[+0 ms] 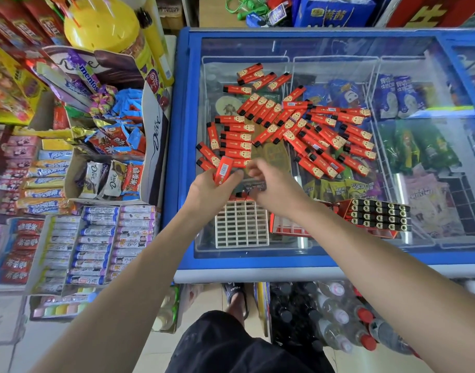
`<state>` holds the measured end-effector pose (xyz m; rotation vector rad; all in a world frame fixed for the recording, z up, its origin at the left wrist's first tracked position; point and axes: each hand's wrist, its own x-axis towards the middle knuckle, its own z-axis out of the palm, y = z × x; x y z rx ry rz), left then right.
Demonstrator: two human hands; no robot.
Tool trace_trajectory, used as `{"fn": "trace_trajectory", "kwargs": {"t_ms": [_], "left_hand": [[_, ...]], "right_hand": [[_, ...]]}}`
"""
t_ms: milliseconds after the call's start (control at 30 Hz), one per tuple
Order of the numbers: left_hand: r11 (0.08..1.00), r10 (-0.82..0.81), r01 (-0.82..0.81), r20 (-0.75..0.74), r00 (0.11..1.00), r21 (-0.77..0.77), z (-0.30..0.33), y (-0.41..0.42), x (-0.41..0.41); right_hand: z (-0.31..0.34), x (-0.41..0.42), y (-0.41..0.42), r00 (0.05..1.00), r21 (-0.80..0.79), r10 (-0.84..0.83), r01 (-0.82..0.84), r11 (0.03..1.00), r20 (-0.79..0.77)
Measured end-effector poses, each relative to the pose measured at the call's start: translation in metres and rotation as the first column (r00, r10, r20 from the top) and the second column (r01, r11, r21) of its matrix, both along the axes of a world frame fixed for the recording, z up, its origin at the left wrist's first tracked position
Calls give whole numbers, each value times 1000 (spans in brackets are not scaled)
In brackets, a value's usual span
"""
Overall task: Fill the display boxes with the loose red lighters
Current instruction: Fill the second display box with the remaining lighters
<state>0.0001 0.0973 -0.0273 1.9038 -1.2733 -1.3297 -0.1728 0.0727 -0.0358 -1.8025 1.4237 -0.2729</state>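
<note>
The freezer lid (325,261) serves as your desk, so the loose red lighters (298,125) lie spread flat on its glass, just beyond your fingers and mostly to their right. The filled display box (377,215) sits right of your right hand (274,184); the empty white grid tray (241,227) waits directly beneath both hands, probably next to load. Your left hand (212,188) grips a bundle of lighters (223,170), label up. Your right fingers are curled beside it; I cannot tell whether they pinch anything.
</note>
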Motion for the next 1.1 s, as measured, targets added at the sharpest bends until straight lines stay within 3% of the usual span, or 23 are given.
{"fn": "trace_trajectory", "kwargs": {"t_ms": [67,167,333,500,600,733,767,833,933,1000,1100], "left_hand": [[999,-40,40,-41,998,2,7,-1,-4],[995,-67,75,-116,991,61,15,-2,-11],[982,23,22,-231,973,190,18,-4,-21],[977,17,35,-241,970,212,16,-4,-25],[975,-2,33,-141,990,219,16,-6,-22],[985,29,-7,-124,992,175,13,-5,-12],[987,32,-15,-104,994,159,11,-4,-10],[995,18,-12,-53,998,104,8,-3,-7],[999,-9,11,-61,998,40,7,-1,-6],[999,-8,12,-87,996,51,8,0,-8],[996,31,-20,-136,990,86,9,-3,-13]], "right_hand": [[18,2,-4,949,156,-190,154,976,251],[38,2,-9,866,253,-301,212,944,399],[49,3,-9,917,241,-211,132,961,338],[42,1,-8,882,208,-314,253,945,353],[42,-4,-9,792,261,-423,337,904,441],[43,-15,-12,571,433,-592,404,806,569],[43,-17,-12,596,430,-590,406,807,545],[39,-22,-12,737,352,-520,393,849,431],[30,-26,-13,911,131,-335,311,941,241],[29,-27,-13,955,51,-225,220,974,194],[32,-29,-11,963,122,-150,126,985,222]]}}
